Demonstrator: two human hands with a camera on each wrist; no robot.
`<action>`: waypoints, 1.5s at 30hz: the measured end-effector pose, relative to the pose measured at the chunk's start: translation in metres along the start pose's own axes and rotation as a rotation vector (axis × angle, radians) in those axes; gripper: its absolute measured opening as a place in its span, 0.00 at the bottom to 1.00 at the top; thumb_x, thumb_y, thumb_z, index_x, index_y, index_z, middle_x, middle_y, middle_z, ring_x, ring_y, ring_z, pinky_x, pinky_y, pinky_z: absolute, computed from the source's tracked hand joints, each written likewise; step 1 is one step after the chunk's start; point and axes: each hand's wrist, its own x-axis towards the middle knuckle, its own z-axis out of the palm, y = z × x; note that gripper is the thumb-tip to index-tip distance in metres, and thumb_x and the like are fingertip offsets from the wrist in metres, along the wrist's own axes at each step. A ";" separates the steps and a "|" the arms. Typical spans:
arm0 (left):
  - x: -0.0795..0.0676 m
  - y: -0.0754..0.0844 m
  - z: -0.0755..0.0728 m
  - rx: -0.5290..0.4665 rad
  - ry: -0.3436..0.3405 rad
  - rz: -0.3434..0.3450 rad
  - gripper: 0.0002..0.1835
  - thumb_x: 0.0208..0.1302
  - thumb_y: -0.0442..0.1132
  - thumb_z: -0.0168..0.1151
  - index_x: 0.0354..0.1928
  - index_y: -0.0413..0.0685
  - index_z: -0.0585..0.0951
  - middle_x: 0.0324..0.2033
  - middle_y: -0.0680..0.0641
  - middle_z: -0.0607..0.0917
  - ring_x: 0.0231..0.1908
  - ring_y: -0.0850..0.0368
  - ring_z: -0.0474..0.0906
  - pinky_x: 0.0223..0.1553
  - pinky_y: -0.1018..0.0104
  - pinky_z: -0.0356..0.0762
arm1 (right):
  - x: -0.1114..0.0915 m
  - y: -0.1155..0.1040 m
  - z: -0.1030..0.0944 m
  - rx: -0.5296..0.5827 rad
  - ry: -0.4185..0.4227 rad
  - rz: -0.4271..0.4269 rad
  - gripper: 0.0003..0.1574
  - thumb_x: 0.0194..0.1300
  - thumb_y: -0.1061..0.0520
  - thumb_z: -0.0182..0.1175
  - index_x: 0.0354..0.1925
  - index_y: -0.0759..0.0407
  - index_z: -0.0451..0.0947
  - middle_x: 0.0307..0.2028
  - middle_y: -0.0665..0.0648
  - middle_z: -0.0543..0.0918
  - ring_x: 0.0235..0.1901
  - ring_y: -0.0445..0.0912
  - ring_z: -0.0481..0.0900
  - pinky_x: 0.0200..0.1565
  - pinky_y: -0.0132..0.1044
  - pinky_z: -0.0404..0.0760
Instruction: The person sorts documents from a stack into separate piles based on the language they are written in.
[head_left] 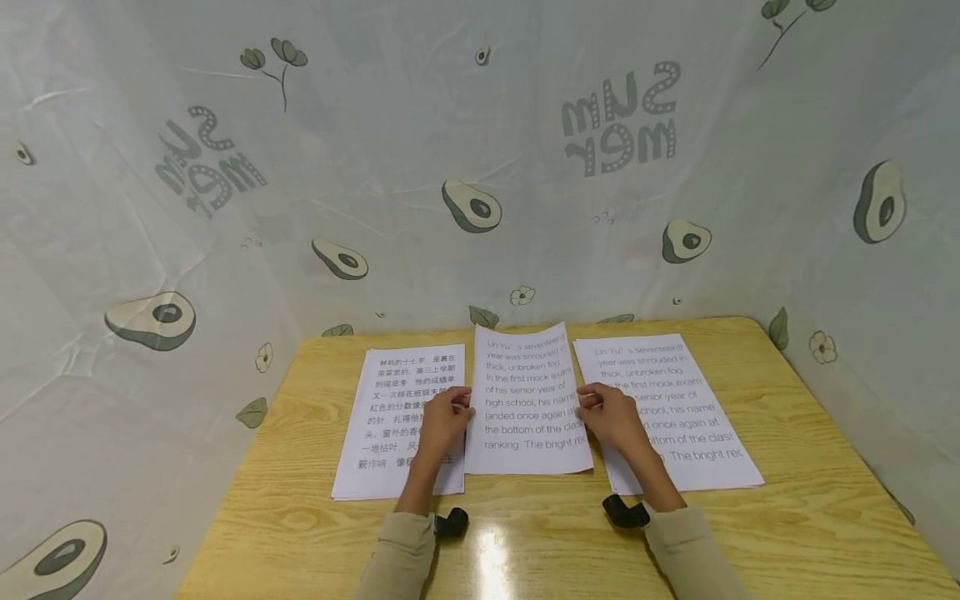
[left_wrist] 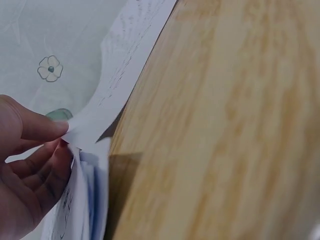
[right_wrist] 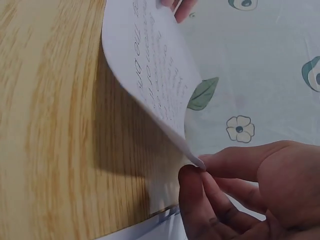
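A sheet of paper (head_left: 525,408) with large English print hangs between both hands in the middle of the head view, bowed and raised over the table. My left hand (head_left: 446,421) pinches its left edge between thumb and fingers, above a stack of Chinese-printed sheets (head_left: 397,367). At the opposite edge, my right hand (head_left: 611,417) pinches the same sheet, over a stack of English-printed sheets (head_left: 690,417). In the right wrist view the sheet's edge (right_wrist: 192,152) runs between the thumb and fingertips, with its shadow on the wood below.
Both stacks lie on a wood-grain table (head_left: 795,425), left and right of the raised sheet. Behind and beside the table hangs a pale curtain (head_left: 405,125) with avocado prints. A dark camera mount sits at each wrist, and a light glare falls near the front.
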 end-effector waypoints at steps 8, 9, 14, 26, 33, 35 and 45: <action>0.000 0.001 -0.005 -0.034 0.038 0.005 0.21 0.65 0.28 0.71 0.60 0.43 0.87 0.43 0.46 0.90 0.39 0.56 0.86 0.41 0.63 0.87 | 0.002 0.000 -0.001 0.057 0.021 -0.004 0.24 0.71 0.63 0.66 0.63 0.66 0.83 0.48 0.65 0.90 0.46 0.56 0.90 0.44 0.41 0.86; 0.000 0.001 -0.006 -0.038 0.041 0.004 0.21 0.65 0.27 0.71 0.60 0.43 0.87 0.43 0.45 0.90 0.39 0.56 0.86 0.41 0.63 0.87 | 0.002 0.000 -0.001 0.061 0.023 -0.006 0.24 0.71 0.63 0.66 0.63 0.66 0.83 0.48 0.66 0.90 0.47 0.57 0.90 0.44 0.41 0.86; 0.000 0.002 -0.007 -0.042 0.048 -0.014 0.21 0.65 0.28 0.70 0.60 0.44 0.87 0.44 0.46 0.90 0.39 0.56 0.86 0.41 0.63 0.87 | 0.002 0.000 -0.001 0.073 0.031 -0.004 0.24 0.71 0.62 0.66 0.63 0.66 0.82 0.49 0.67 0.90 0.48 0.59 0.90 0.43 0.40 0.87; -0.004 0.007 -0.006 -0.075 0.046 0.002 0.20 0.66 0.28 0.70 0.60 0.43 0.87 0.45 0.44 0.90 0.39 0.56 0.85 0.37 0.66 0.85 | 0.000 0.002 -0.006 0.086 0.006 0.018 0.25 0.72 0.62 0.66 0.65 0.66 0.81 0.50 0.68 0.89 0.49 0.59 0.90 0.41 0.38 0.88; -0.005 0.017 0.009 -0.122 0.028 0.038 0.20 0.66 0.28 0.70 0.60 0.42 0.87 0.44 0.43 0.91 0.40 0.55 0.87 0.39 0.67 0.87 | 0.000 0.011 -0.025 0.092 -0.001 0.030 0.25 0.73 0.62 0.66 0.66 0.68 0.80 0.52 0.70 0.87 0.49 0.60 0.89 0.37 0.35 0.88; -0.006 0.021 0.015 -0.142 0.017 0.052 0.20 0.66 0.28 0.70 0.60 0.41 0.87 0.45 0.43 0.91 0.41 0.53 0.89 0.41 0.65 0.88 | -0.001 0.016 -0.032 0.078 0.005 0.026 0.26 0.73 0.62 0.65 0.66 0.68 0.80 0.52 0.71 0.87 0.49 0.60 0.89 0.37 0.34 0.87; -0.014 0.047 0.057 -0.253 -0.013 0.032 0.20 0.66 0.27 0.71 0.60 0.41 0.87 0.45 0.44 0.91 0.42 0.56 0.90 0.41 0.68 0.89 | -0.012 0.050 -0.068 0.010 0.028 0.034 0.27 0.74 0.62 0.64 0.67 0.70 0.78 0.52 0.73 0.86 0.48 0.60 0.88 0.34 0.30 0.84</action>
